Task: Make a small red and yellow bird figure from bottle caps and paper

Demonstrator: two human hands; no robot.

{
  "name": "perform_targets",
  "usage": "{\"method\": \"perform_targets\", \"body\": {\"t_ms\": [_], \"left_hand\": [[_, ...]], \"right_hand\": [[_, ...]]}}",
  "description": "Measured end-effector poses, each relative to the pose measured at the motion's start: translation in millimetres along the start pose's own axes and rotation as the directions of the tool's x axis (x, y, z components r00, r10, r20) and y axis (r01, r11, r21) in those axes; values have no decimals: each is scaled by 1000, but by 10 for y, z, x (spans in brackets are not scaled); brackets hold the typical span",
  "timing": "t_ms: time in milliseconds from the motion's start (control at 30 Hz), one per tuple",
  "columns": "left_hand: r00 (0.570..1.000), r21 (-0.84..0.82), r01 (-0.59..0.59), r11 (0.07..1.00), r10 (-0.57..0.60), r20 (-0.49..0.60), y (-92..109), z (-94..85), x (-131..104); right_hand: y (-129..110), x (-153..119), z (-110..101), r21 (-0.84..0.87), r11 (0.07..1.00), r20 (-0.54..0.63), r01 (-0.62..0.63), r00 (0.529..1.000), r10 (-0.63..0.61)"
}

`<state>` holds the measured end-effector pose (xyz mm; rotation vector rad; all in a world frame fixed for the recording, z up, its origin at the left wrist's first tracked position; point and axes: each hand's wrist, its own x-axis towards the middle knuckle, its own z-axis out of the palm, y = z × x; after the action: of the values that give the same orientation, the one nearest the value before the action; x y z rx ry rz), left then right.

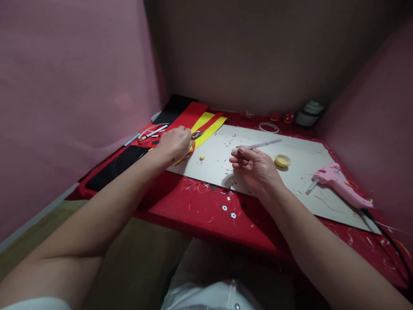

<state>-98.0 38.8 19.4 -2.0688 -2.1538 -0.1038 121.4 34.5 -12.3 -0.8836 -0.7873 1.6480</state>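
My right hand (pixel 253 167) is raised over the white board (pixel 300 150), its fingers pinching a slim pale stick (pixel 264 144). One end of the stick is white and the other points to the right; its exact kind is unclear. At the board's left side, my left hand (pixel 176 143) is curled over red-handled scissors (pixel 193 149), with most of its fingers hidden below the palm. Red (pixel 187 114) and yellow (pixel 214 129) sheets lie beneath and beyond that hand. A small yellow piece (pixel 201 158) sits on the board between both hands.
A yellow dish (pixel 282 160) and a pink glue gun (pixel 343 185) with a black cord are at right. Behind are a tape roll (pixel 269 127) and a grey-white container (pixel 309 113). Two white eye-like pieces (pixel 232 215) and scraps lie on the red cloth (pixel 193 211). Walls flank the table.
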Motion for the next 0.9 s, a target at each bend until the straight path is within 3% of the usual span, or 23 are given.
{"method": "perform_targets", "body": {"t_ms": [67,100,167,233,300,433,667,767,900], "left_hand": [[993,-296,-115,948,117,-11,158,-52,-41],[983,-477,-157,865,186,13,248,-68,-55],[950,-746,-158,647,306,64,434,-85,-69],[936,-852,-102,513,339,92,599,-86,-67],[945,-893,-72,444,318,81,716,-82,-52],[940,-938,-124,324,341,-6,781,-65,-10],[897,-993,40,107,434,83,686,-2,-6],[888,-989,124,83,436,148,646,2,-21],[872,-969,198,145,426,242,595,-4,-32]], "right_hand": [[3,-3,2,3,1000,20,29,999,-29],[7,-1,2,6,999,28,42,999,-42],[23,11,-2,12,998,43,65,997,-66],[41,29,-14,18,996,62,87,994,-88],[54,45,-31,28,994,80,107,991,-109],[39,58,-55,45,994,65,104,992,-107],[6,73,-71,94,990,10,103,995,-104],[16,68,-66,86,990,4,115,993,-116],[19,54,-57,51,989,1,139,990,-140]]}}
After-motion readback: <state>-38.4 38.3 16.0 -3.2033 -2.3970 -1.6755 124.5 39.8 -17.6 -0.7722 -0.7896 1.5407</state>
